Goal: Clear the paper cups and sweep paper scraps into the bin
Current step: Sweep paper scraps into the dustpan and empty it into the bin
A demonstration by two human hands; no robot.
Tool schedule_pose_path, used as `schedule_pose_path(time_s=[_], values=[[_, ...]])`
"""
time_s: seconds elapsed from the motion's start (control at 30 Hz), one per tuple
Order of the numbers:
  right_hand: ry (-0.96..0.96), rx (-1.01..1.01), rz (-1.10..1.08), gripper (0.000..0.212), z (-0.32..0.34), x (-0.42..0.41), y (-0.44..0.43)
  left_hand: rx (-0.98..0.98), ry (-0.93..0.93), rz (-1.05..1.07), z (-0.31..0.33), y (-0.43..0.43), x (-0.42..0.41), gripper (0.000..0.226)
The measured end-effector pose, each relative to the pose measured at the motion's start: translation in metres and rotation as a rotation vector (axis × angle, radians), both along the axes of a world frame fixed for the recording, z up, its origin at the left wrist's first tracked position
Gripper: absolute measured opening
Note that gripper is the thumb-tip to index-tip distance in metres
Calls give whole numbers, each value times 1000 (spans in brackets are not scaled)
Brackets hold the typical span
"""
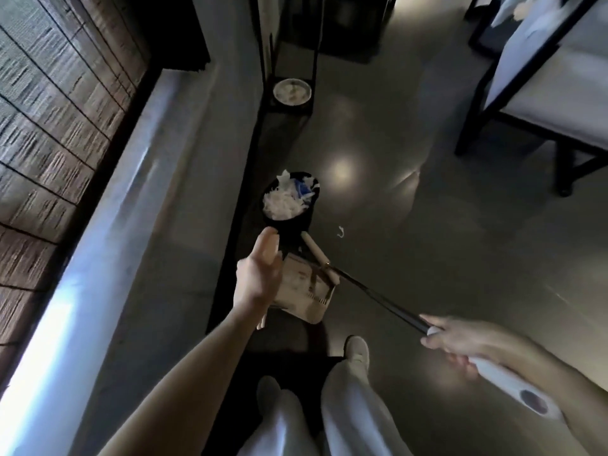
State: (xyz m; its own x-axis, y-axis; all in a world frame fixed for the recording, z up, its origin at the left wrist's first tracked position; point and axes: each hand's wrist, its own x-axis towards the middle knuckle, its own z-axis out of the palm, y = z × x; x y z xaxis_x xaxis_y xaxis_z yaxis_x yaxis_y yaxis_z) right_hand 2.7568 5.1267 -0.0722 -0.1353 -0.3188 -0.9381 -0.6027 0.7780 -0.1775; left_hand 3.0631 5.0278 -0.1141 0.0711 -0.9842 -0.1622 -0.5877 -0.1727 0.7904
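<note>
Paper scraps (pixel 284 202), featherlight and likely to flutter, heap the bin (pixel 297 225) at frame centre, one stray scrap (pixel 341 231) on the floor just right, better swept than pinched; left hand (pixel 260 274) touches the dustpan (pixel 302 291), grip hidden, right hand (pixel 457 343) clasps the long pole (pixel 378 301).

A round white dish (pixel 292 91) is sitting on the floor (pixel 427 225), inside the foot of a thin black frame stand (pixel 315 44) that is rising just behind it. Well to the right of the dish, a dark-framed seat with a pale cushion (pixel 543 93) is standing. From the dish a dark strip (pixel 253 172) is running toward the viewer. Far left of the dish, a woven brown panel (pixel 49 110) is hanging above a bright ledge (pixel 98 241). Soft light patches are shining on the floor near the dish.
</note>
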Motion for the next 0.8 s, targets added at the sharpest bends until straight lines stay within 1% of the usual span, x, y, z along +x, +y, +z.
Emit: schedule_pose_path(time_s=[0.07,0.17,0.23,0.33,0.4,0.5,0.6,0.7,0.8], values=[[-21,4,-92,60,1,-26,-13,12,-26,23,0,-4,-28,33],[-41,-6,-166,60,2,-66,-40,17,-40,54,-2,-4,-56,26],[-57,-15,-211,60,-3,-88,-61,14,-54,84,-5,-3,-65,26],[-68,-44,-336,57,-15,-112,-93,-16,-99,130,-10,2,-74,25],[-88,-57,-407,55,-27,-120,-113,8,-104,188,-12,6,-78,29],[-96,-71,-459,53,-51,-117,-134,52,-66,247,-18,14,-79,38],[-109,-41,-446,50,-77,-97,-136,51,-58,270,-20,15,-78,38],[-175,46,-457,49,-90,-72,-115,59,-30,291,-19,8,-77,37],[-221,123,-437,52,-84,-54,-77,56,-16,306,-19,9,-77,36]])
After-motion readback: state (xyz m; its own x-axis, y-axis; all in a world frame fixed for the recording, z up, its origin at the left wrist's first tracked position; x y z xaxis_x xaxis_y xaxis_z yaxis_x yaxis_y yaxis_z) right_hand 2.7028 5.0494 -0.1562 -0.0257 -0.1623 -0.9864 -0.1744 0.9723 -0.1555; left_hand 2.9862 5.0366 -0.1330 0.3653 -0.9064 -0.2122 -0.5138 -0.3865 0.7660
